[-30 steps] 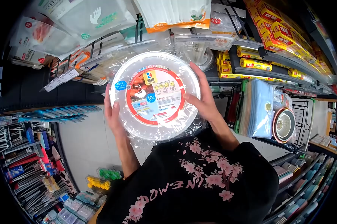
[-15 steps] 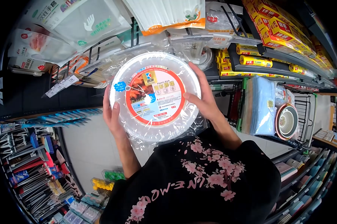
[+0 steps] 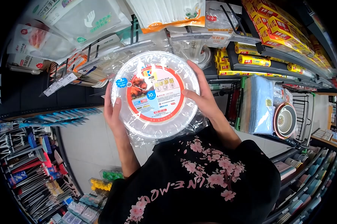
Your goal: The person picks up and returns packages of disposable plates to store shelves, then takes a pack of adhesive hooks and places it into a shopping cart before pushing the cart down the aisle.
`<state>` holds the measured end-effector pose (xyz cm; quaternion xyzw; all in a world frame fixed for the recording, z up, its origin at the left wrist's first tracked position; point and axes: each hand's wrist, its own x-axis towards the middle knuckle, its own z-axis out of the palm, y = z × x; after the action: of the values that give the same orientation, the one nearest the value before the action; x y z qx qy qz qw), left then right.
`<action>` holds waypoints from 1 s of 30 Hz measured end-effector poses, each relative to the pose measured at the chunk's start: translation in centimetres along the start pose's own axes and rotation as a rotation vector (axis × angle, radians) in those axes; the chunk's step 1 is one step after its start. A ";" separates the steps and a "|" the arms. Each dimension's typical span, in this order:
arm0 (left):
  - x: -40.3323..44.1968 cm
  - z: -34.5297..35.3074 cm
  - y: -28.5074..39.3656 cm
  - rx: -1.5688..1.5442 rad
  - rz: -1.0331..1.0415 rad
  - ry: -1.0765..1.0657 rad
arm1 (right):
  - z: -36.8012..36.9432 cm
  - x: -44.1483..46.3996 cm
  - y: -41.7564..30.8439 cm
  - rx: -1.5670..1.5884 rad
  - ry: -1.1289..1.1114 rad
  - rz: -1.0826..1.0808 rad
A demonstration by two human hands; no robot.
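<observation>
Between my two hands is a pack of round white plastic plates (image 3: 138, 127), wrapped in clear crinkled film with a red-rimmed label facing up at me. My left hand (image 3: 114, 112) grips its left edge, thumb on the front. At the right edge my right hand (image 3: 202, 95) holds on, with the thumb pressed near the label and the fingers partly behind. The pack is in front of my chest, close to a hanging-goods shelf. Behind it, part of the shelf and some clear-wrapped items are hidden.
Packs of disposable gloves (image 3: 86, 22) hang above left. Yellow boxes (image 3: 282, 28) and yellow rolls (image 3: 254, 60) fill the right shelf. A wire shopping cart (image 3: 303, 108) with a blue plastic-wrapped pack (image 3: 261, 104) stands at right. Racks of small goods (image 3: 30, 160) line the left.
The plate pack has tilted slightly, and glare has moved off its label so more print shows. Both hands keep their grip.
</observation>
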<state>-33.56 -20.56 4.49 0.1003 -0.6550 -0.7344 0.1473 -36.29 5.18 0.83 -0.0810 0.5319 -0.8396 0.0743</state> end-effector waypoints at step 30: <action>-0.1 -0.1 -0.7 0.044 0.057 0.005 | -0.5 0.6 0.2 -0.135 -0.031 -0.057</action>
<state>-33.52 -20.58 3.75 0.0867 -0.6732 -0.7149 0.1679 -36.96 5.36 0.46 -0.1140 0.5837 -0.8022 0.0531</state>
